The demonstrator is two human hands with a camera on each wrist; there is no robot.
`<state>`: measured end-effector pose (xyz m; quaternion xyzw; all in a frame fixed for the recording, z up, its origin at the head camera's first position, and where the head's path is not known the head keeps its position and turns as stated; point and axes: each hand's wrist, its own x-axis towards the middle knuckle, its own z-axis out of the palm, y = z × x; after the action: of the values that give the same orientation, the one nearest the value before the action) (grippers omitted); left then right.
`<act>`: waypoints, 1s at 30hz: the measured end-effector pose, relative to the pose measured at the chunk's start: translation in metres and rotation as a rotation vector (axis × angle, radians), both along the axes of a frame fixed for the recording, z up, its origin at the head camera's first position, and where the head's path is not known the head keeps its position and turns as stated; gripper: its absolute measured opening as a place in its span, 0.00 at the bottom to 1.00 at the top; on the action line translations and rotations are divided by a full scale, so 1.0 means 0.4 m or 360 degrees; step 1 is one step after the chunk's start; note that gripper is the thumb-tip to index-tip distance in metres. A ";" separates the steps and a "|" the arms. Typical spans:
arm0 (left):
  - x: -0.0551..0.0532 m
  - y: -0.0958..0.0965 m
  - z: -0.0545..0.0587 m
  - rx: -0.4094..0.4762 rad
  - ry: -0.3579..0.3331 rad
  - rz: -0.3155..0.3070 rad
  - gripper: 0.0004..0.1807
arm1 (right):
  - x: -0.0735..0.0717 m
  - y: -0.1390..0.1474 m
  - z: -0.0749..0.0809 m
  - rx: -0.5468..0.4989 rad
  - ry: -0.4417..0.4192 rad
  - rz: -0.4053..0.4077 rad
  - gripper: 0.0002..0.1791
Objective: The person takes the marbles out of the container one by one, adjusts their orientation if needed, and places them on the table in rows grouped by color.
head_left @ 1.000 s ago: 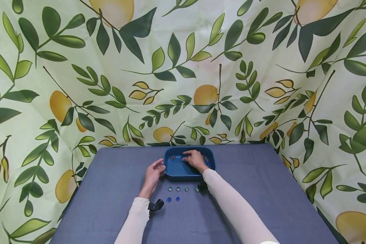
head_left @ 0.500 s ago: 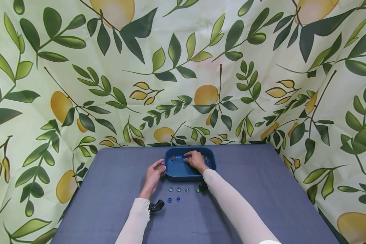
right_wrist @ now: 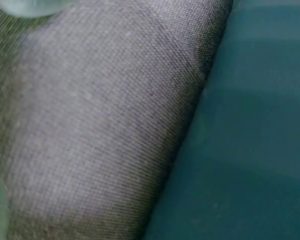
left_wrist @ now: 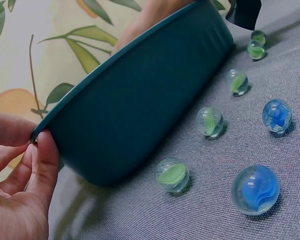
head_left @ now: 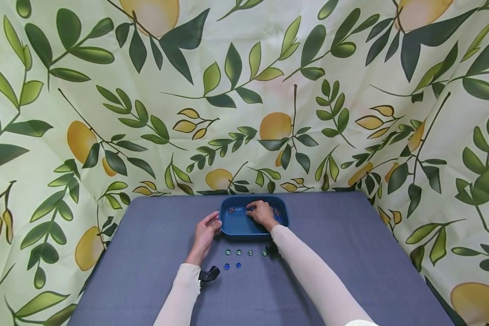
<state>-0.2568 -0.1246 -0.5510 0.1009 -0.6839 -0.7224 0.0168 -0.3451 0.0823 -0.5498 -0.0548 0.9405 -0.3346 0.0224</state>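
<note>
At the tray (head_left: 244,237): left hand (head_left: 204,232) pinches it; right hand (head_left: 262,214) inside near marbles (head_left: 230,211), grip unclear. No visible change; apparently same step continuing.

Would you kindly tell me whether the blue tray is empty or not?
The blue tray is not empty: in the head view, marbles lie inside it, on either side of the right hand.

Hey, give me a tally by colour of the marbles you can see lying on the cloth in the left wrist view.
Green marbles: 5
Blue marbles: 2
Total: 7
</note>
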 end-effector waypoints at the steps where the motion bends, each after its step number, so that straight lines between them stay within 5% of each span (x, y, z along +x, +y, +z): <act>1: 0.000 0.000 0.001 0.0004 -0.0003 0.0002 0.23 | -0.001 0.000 -0.001 -0.0005 -0.0001 -0.0001 0.13; 30: -0.001 0.001 -0.002 -0.0032 -0.0015 0.0017 0.23 | -0.002 -0.005 0.001 0.0006 0.0039 0.0132 0.09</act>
<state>-0.2570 -0.1242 -0.5517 0.1079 -0.6906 -0.7149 0.0184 -0.3460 0.0803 -0.5492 -0.0979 0.9382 -0.3310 0.0249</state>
